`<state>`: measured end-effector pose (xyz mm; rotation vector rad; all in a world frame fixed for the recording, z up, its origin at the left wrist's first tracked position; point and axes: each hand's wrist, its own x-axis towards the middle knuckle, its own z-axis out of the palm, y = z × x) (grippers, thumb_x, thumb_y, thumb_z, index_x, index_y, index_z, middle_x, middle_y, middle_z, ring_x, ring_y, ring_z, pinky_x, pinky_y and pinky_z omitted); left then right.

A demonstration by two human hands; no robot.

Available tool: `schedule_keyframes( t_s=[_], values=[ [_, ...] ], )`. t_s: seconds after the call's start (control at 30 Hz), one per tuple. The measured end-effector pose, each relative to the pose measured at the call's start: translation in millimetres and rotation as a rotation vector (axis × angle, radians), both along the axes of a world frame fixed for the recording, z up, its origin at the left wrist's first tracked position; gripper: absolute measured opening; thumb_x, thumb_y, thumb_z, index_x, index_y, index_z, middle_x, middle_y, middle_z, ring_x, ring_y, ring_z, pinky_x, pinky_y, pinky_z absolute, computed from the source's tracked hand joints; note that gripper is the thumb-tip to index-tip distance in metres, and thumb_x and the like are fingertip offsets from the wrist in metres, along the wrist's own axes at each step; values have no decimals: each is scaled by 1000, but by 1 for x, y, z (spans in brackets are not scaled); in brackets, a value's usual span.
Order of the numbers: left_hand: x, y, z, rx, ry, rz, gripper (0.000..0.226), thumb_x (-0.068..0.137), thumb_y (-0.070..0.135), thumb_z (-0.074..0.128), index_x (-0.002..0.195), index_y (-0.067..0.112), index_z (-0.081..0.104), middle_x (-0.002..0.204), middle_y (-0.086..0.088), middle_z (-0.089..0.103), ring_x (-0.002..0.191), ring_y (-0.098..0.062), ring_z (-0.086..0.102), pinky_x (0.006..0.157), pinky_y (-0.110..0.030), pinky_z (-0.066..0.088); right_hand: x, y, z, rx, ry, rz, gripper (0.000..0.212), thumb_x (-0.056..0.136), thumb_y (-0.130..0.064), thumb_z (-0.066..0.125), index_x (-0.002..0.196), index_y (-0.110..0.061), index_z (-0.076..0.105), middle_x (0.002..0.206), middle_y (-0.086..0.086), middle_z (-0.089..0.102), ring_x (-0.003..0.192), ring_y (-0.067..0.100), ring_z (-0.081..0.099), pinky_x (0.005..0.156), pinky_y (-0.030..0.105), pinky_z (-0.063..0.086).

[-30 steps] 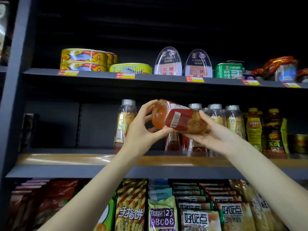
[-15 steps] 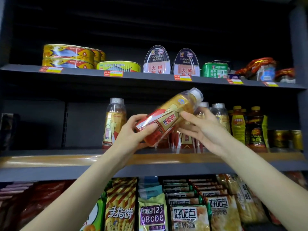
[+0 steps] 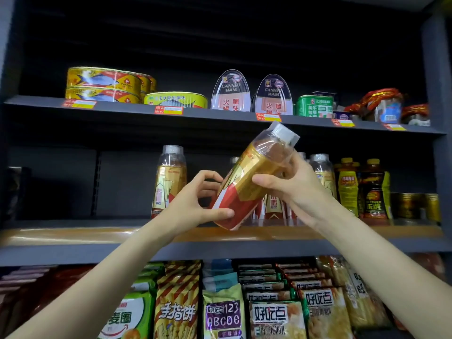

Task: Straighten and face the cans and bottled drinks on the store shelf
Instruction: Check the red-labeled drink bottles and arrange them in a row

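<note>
A gold-and-red labelled drink bottle [image 3: 247, 182] is held tilted in front of the middle shelf [image 3: 73, 234], its grey cap leaning up to the right. My left hand [image 3: 193, 204] grips its red base, and my right hand [image 3: 291, 184] grips its upper body. One matching bottle [image 3: 168, 179] stands upright alone to the left. More matching bottles [image 3: 322, 172] stand behind my right hand, partly hidden. Yellow and dark energy drink bottles [image 3: 362, 189] stand at the right, with gold cans [image 3: 415, 206] beside them.
The top shelf [image 3: 220, 115] carries stacked fish tins [image 3: 102, 84], canned ham packs [image 3: 252, 94], a green tin [image 3: 314, 106] and red-wrapped jars. Snack bags [image 3: 220, 309] fill the shelf below. The left part of the middle shelf holds a dark object [image 3: 14, 189] at its end.
The bottle has swung from lying sideways to a steeper tilt, cap up and right. My left hand has slid to its base and my right hand has closed round its upper body.
</note>
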<state>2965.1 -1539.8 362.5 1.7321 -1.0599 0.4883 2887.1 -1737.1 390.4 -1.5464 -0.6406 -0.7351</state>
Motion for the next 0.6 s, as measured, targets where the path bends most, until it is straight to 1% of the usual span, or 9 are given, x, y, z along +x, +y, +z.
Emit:
schedule_keyframes(
  t_s=[0.07,0.13,0.2,0.27,0.33,0.4,0.5,0.53,0.6],
  values=[
    [-3,-3,0,8,-4,-14,63,57,37,81,109,34,44,116,8,57,110,-5,55,87,-28,52,-3,-3,3,-49,-41,15,67,53,-18,80,114,-24,55,109,-2,65,106,15,63,91,38,53],
    [-4,-7,0,20,-41,-7,61,58,35,80,107,33,43,115,8,57,109,-5,55,87,-27,52,-7,-5,6,-151,-103,-40,65,56,-18,81,115,-27,54,108,-6,65,104,7,63,89,28,53],
    [-2,-11,-1,27,-83,18,54,64,29,79,104,35,43,113,11,57,109,-4,55,91,-27,49,-9,-4,8,-294,-190,-167,67,63,-17,83,120,-29,48,111,-12,63,102,0,60,87,19,51],
    [3,-9,0,-12,-75,37,45,74,16,76,102,36,47,114,11,58,111,-7,55,97,-34,47,-8,-3,9,-462,-297,-326,74,69,-18,82,126,-35,39,118,-20,55,107,-4,55,92,15,45],
    [8,-1,0,-55,-46,70,42,79,9,71,101,36,49,113,10,59,111,-11,56,98,-40,47,-5,-3,6,-623,-439,-490,81,72,-19,81,131,-41,30,125,-23,44,115,-3,45,97,15,39],
    [9,6,-2,-89,-36,109,40,80,6,69,100,34,49,111,10,58,109,-12,57,97,-39,47,0,-7,2,-710,-602,-593,81,74,-19,79,135,-37,29,131,-16,41,123,4,38,102,20,33],
    [8,10,-5,-131,-29,117,39,80,5,68,101,32,50,110,9,59,109,-12,57,96,-37,48,4,-12,1,-724,-796,-674,69,79,-27,67,137,-25,30,136,-5,40,129,12,34,109,26,31],
    [8,9,-6,-131,-31,116,39,80,5,69,101,33,50,111,10,58,109,-11,57,96,-37,48,4,-13,2,-721,-836,-693,66,80,-28,63,137,-23,31,136,-3,40,130,13,34,110,28,30],
    [9,6,-5,-119,-40,117,40,80,7,69,102,34,50,112,10,59,109,-9,57,97,-38,48,6,-12,4,-718,-869,-706,68,78,-22,66,137,-20,32,136,0,40,131,17,34,111,31,30]
  ],
)
